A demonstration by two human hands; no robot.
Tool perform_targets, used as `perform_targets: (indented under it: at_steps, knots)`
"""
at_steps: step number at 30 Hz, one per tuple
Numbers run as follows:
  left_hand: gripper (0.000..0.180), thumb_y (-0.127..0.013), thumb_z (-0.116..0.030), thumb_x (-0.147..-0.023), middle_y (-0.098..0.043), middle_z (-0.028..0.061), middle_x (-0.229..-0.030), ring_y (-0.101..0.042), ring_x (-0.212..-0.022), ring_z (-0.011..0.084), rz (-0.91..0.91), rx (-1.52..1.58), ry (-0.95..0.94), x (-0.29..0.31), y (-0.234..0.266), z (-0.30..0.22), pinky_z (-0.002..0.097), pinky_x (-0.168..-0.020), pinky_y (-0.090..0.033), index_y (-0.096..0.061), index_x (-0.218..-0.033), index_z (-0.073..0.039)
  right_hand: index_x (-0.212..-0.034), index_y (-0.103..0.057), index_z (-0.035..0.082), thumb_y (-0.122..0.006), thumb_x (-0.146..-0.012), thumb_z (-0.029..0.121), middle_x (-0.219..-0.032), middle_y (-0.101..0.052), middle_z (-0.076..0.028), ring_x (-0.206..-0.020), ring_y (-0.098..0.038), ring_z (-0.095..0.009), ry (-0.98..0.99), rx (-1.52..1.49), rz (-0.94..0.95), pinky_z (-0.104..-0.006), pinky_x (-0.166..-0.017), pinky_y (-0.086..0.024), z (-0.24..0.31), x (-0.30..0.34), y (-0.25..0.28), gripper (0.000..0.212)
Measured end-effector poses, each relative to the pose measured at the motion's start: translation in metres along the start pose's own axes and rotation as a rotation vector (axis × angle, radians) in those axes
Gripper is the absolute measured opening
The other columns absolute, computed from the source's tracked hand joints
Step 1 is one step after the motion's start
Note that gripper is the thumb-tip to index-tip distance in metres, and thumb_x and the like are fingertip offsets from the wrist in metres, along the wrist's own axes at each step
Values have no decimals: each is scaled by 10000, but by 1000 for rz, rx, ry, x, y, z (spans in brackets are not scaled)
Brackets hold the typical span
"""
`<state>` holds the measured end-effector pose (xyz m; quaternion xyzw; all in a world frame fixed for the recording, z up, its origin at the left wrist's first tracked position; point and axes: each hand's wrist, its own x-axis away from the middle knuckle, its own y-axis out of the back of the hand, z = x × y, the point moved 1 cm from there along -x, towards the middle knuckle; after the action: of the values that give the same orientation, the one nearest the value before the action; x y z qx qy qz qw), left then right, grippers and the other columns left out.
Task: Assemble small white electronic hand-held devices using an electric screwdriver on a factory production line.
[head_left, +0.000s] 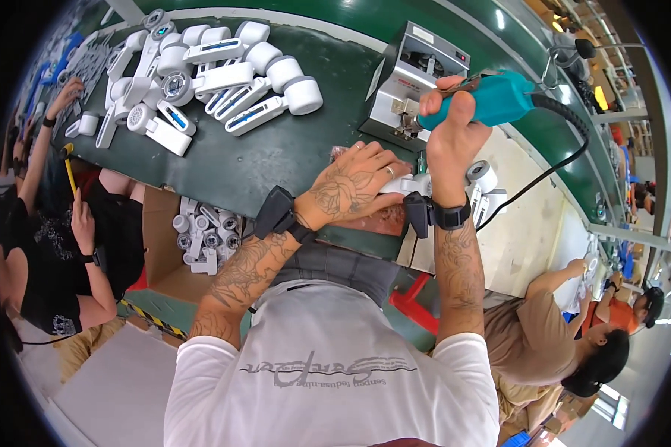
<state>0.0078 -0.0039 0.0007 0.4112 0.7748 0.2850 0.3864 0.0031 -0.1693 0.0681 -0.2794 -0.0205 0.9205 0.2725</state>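
Note:
My right hand (458,134) is closed round a teal electric screwdriver (503,100), raised at the right front of a metal box, likely a screw feeder (426,82). The driver's nose points left at the feeder's front; whether they touch I cannot tell. Below, my left hand (356,182) presses on a white handheld fan (408,184), its fingers closed over it. Most of that fan is hidden under the hand. It rests over a reddish-brown pad (384,222) at the bench's near edge. Just right of my right wrist lie more white fans (482,176).
Many white fans (224,78) are piled on the green bench (265,160) at the far left. A cardboard box (164,253) of white parts stands below. The driver's black cable (574,160) loops down on the right. Co-workers sit on both sides.

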Motion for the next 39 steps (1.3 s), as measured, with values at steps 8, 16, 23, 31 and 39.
perform_targets:
  at_steps: [8,16,23,31,39]
  knots:
    - [453,-653,-399,-934,-581,90,-1208,-515,-1180,294,2,-46,11,2,-2,1,462,-1045,-413,-629,-1274,-101,-1014,-579,-39,-642,-997,506,-737,-568,-84,-668,-570,-203,-96,41,11,-346,-629,-484,-7,5,-2,548]
    - [472,-642,-424,-942,-583,88,-1193,-516,-1177,288,-7,-37,20,1,-1,1,462,-1042,-414,-635,-1285,-101,-1085,-601,-86,-713,-946,510,-722,-583,-67,-662,-583,-190,-109,-67,-51,-334,-638,-490,33,44,26,623]
    - [470,-641,-426,-941,-584,95,-1200,-521,-1172,290,8,-57,27,0,1,-2,452,-1044,-413,-636,-1278,-98,-1083,-595,-85,-790,-871,525,-714,-590,-79,-652,-572,-194,-171,-88,-77,-347,-626,-482,26,54,34,675]
    - [476,-641,-426,-942,-585,96,-1200,-523,-1171,296,0,-80,24,0,-4,-2,457,-1045,-405,-627,-1294,-106,-998,-577,-40,-760,-920,450,-740,-582,-82,-654,-559,-191,-148,-108,-59,-342,-623,-477,10,63,39,528]
    - [504,-652,-458,-941,-581,91,-1193,-537,-1122,303,-8,-102,44,-2,-4,-4,482,-1022,-417,-614,-1308,-115,-974,-527,-2,-681,-948,559,-725,-532,-84,-648,-528,-207,-195,-11,-17,-364,-640,-470,13,61,30,582]
